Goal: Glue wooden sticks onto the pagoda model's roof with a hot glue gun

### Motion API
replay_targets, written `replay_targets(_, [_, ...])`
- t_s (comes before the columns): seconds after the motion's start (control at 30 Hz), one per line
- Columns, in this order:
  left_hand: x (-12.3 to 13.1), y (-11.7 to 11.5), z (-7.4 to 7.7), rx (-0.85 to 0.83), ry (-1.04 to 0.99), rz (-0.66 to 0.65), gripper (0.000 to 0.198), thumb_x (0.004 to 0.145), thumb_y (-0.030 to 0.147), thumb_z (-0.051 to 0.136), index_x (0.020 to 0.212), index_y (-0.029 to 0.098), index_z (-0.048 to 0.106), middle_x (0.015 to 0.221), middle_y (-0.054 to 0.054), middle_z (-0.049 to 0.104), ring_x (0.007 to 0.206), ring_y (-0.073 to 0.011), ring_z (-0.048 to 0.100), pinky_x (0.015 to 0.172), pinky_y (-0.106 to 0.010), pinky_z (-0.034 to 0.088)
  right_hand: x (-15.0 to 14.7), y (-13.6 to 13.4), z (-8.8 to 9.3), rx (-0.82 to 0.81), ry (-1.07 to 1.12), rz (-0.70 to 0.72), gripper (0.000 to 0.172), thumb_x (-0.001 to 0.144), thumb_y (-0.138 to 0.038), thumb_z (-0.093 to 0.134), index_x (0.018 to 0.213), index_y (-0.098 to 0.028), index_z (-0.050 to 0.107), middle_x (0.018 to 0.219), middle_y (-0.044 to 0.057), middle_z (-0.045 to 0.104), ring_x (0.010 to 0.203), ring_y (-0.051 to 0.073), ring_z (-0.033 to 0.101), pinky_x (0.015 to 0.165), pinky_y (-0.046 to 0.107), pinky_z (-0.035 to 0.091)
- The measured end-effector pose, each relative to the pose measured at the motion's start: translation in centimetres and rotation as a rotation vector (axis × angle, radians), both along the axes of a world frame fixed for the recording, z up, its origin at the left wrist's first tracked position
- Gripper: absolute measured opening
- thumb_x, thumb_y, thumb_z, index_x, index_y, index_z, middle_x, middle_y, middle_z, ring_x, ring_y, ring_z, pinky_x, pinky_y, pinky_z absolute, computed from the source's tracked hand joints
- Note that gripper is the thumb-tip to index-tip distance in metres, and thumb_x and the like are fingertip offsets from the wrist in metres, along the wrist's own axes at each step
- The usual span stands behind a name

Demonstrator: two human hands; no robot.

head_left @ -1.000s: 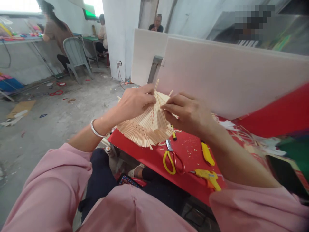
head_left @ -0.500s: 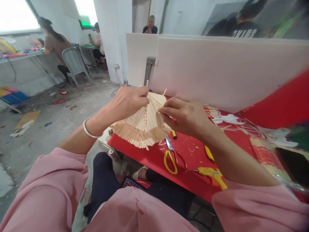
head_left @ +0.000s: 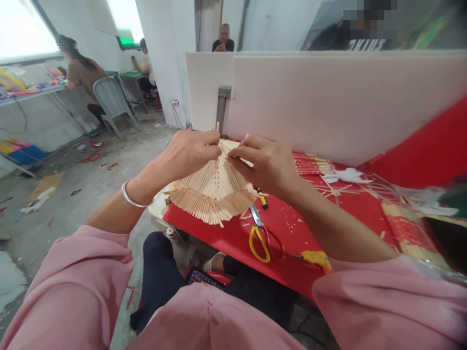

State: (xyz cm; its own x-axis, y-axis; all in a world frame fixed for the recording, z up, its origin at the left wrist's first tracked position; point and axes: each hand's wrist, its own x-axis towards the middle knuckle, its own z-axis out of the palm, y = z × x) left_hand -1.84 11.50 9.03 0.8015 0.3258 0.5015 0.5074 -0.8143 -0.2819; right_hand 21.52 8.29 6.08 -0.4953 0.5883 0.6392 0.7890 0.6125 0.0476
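A peaked, fan-like piece made of thin wooden sticks (head_left: 215, 199) is held up over the near left edge of the red table. My left hand (head_left: 193, 153) pinches it near its peak, and one stick end (head_left: 218, 127) pokes up above the fingers. My right hand (head_left: 268, 163) is on the other side of the peak, fingers closed together, tips at the stick surface. Whatever may be between those fingertips is hidden. Below the piece lie scissors (head_left: 259, 231) with one yellow and one red handle.
A yellow glue gun (head_left: 317, 259) lies partly behind my right forearm on the red table (head_left: 233, 245). Bundled sticks (head_left: 312, 164), white scraps (head_left: 345, 176) and a dark phone (head_left: 447, 240) are to the right. White boards (head_left: 328, 102) stand behind. Other people sit farther back.
My right hand has moved left and slightly up along the stick piece, closer to my left hand. The left hand keeps its pinch near the peak. The view has shifted slightly.
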Motion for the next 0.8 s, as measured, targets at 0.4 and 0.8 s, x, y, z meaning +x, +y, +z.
replay_targets(0.4, [-1.4, -1.0, -1.2, 0.013, -0.106, -0.074, 0.026, 0.097, 0.016, 0.047, 0.094, 0.020, 0.073, 0.091, -0.004, 0.070, 0.072, -0.0113, 0.062, 0.055, -0.025, 0.039, 3.2, -7.2, -2.1, -1.078, 0.981, 0.276, 0.018, 0.081, -0.030, 0.070, 0.096, -0.023, 0.078, 0.084, 0.004, 0.078, 0.068, 0.016, 0.069, 0.060, 0.029, 0.056])
replay_targets(0.8, [-1.0, -1.9, -1.5, -0.028, -0.176, -0.047, 0.035, 0.090, 0.009, 0.045, 0.103, 0.022, 0.074, 0.113, -0.007, 0.070, 0.082, -0.0132, 0.066, 0.064, -0.028, 0.049, -1.8, -5.9, -8.9, -1.354, 1.982, 0.413, 0.007, 0.076, -0.022, 0.063, 0.082, -0.026, 0.063, 0.092, 0.004, 0.075, 0.106, 0.021, 0.071, 0.110, 0.051, 0.053])
